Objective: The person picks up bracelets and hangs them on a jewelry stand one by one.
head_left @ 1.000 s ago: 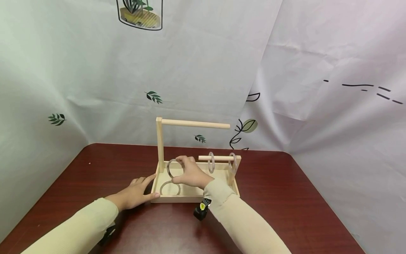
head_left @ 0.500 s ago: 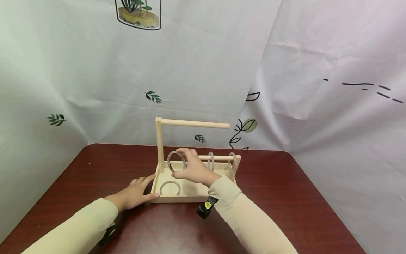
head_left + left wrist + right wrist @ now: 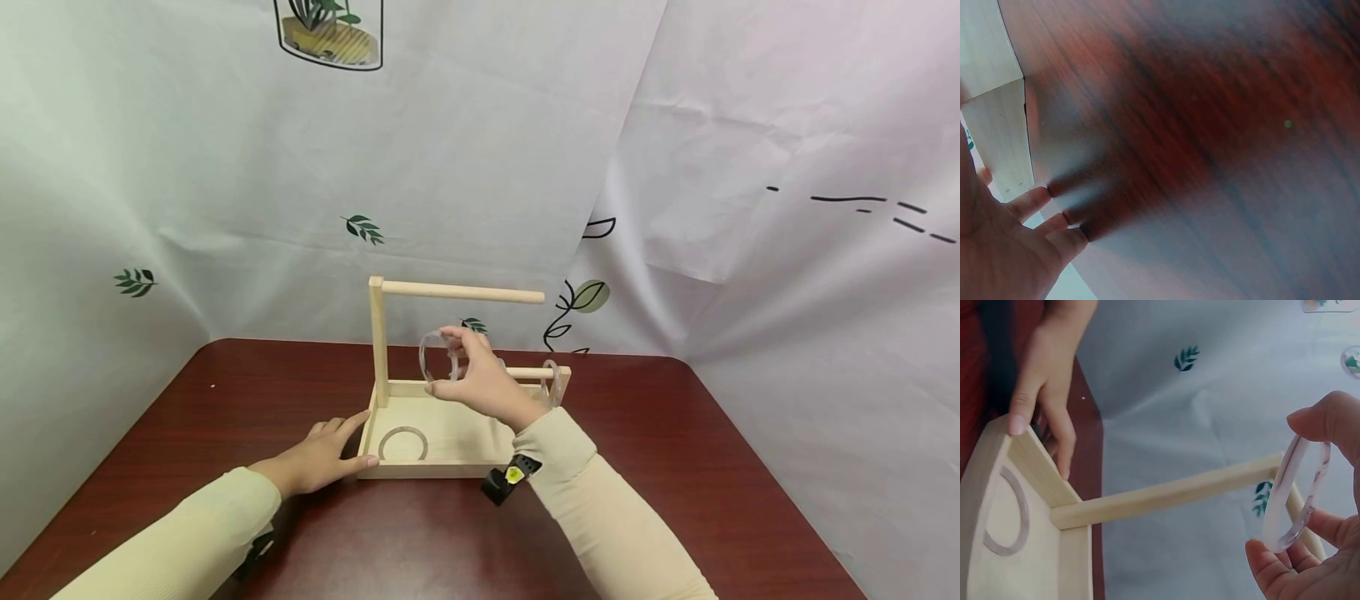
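Note:
My right hand [image 3: 486,385] pinches a translucent, pale purplish bangle [image 3: 1282,494] between thumb and fingertips. It holds the bangle above the tray, left of the lower rod [image 3: 529,372] of a light wooden rack. A bangle [image 3: 557,383] hangs near that rod's post; another on the rod is mostly hidden behind my right hand. One more bangle [image 3: 1024,519] lies flat in the front left of the rack's tray [image 3: 442,471]. My left hand [image 3: 317,457] rests at the tray's left side, thumb on the front corner and fingers stretched along the side wall.
Over the tray runs an upper rod [image 3: 465,292], fixed to a tall left post [image 3: 378,342], its right end free. The rack stands on a dark red-brown table [image 3: 660,467]. White printed cloth [image 3: 480,167] surrounds the table's back and sides.
My right hand has lifted the bangle up from the tray and shifted it right, and now covers much of the lower rod. The left hand has stayed in place.

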`<action>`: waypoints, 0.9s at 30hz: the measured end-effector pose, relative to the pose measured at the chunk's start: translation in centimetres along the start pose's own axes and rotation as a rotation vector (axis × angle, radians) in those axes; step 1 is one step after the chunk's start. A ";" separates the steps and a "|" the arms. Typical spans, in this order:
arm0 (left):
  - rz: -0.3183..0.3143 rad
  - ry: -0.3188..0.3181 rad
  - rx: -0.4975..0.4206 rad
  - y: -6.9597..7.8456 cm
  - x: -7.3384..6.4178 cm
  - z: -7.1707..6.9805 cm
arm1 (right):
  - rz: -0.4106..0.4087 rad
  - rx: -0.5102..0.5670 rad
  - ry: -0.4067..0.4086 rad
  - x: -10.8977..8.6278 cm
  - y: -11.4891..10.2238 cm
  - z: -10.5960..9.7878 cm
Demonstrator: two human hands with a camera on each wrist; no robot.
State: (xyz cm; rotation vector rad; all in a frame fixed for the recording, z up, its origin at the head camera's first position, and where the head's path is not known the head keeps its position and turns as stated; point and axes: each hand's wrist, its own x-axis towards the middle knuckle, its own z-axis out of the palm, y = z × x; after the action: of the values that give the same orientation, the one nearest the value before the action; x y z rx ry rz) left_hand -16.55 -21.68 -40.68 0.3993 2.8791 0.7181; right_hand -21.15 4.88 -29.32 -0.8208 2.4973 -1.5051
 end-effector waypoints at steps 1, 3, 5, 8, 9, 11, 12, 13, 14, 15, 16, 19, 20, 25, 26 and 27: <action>0.006 0.002 0.001 0.0 0.0 0.0 | 0.003 0.007 0.006 0.0 0.0 -0.2; 0.009 0.005 0.002 0.0 -0.1 -0.1 | 0.012 0.024 0.022 0.0 -0.1 -0.6; 0.008 0.005 0.000 0.1 -0.1 0.0 | 0.018 0.046 0.042 0.0 -0.1 -1.0; 0.004 0.004 -0.001 0.0 -0.1 0.0 | 0.028 0.077 0.074 -0.1 0.0 -1.7; 0.003 0.004 -0.002 0.0 -0.1 0.0 | 0.030 0.088 0.084 -0.1 0.0 -1.9; 0.002 0.003 -0.002 0.0 -0.1 0.0 | 0.028 0.107 0.103 -0.1 0.0 -2.3; 0.002 0.002 -0.002 0.0 -0.1 0.0 | 0.030 0.113 0.115 -0.1 0.0 -2.5; 0.002 0.003 -0.001 0.0 0.0 0.0 | 0.030 0.123 0.127 -0.1 -0.1 -2.7; 0.002 0.004 0.001 0.0 0.0 0.0 | 0.031 0.128 0.141 -0.1 -0.1 -3.0; 0.002 0.004 0.001 0.0 0.0 0.0 | 0.032 0.135 0.152 -0.2 -0.1 -3.2; 0.003 0.004 0.003 -0.1 0.1 0.1 | 0.032 0.141 0.163 -0.2 -0.1 -3.4; 0.000 0.005 0.005 -0.2 0.1 0.1 | 0.042 0.166 0.192 -0.2 0.0 -4.1; 0.000 0.005 0.005 -0.2 0.1 0.1 | 0.046 0.169 0.197 -0.2 0.0 -4.3; -0.001 0.004 0.007 -0.2 0.1 0.1 | 0.056 0.186 0.220 -0.4 0.0 -5.3; 0.001 0.005 0.008 -0.2 0.1 0.1 | 0.057 0.188 0.220 -0.5 0.0 -5.5; 0.000 0.005 0.009 -0.2 0.1 0.1 | 0.058 0.188 0.224 -0.5 0.0 -5.6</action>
State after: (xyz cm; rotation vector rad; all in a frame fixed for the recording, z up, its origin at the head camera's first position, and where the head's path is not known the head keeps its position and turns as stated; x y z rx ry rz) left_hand -16.65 -21.78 -40.88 0.3994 2.8883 0.7077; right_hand -22.75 9.59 -26.61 -0.5743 2.4506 -1.8692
